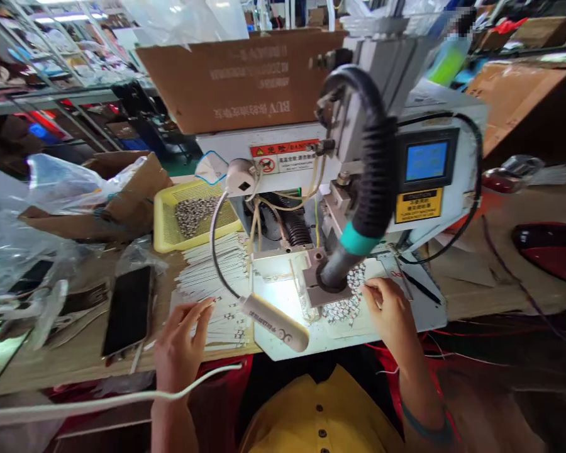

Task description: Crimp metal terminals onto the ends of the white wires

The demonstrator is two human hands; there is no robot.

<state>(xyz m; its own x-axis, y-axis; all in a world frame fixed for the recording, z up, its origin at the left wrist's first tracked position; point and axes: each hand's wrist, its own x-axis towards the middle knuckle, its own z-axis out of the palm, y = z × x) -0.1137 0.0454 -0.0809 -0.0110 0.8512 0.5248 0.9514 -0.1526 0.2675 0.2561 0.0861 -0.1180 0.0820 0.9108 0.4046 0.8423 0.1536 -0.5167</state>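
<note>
My left hand is at the left of the machine, thumb and fingertips pinched together over a stack of thin white strips. A tiny dark bit shows at those fingertips, too small to name. On the right, my right hand has its fingers closed in a pinch at the edge of a heap of small silvery-white pieces; what it holds, if anything, is hidden. Between the hands stand the metal press head and the lit white work plate. A white gooseneck lamp partly covers the plate's front.
A yellow basket with small metal pieces stands behind the strips. A phone lies at left. A black ribbed hose curves down to the press head. The control screen is at right. A white cable crosses the lower left.
</note>
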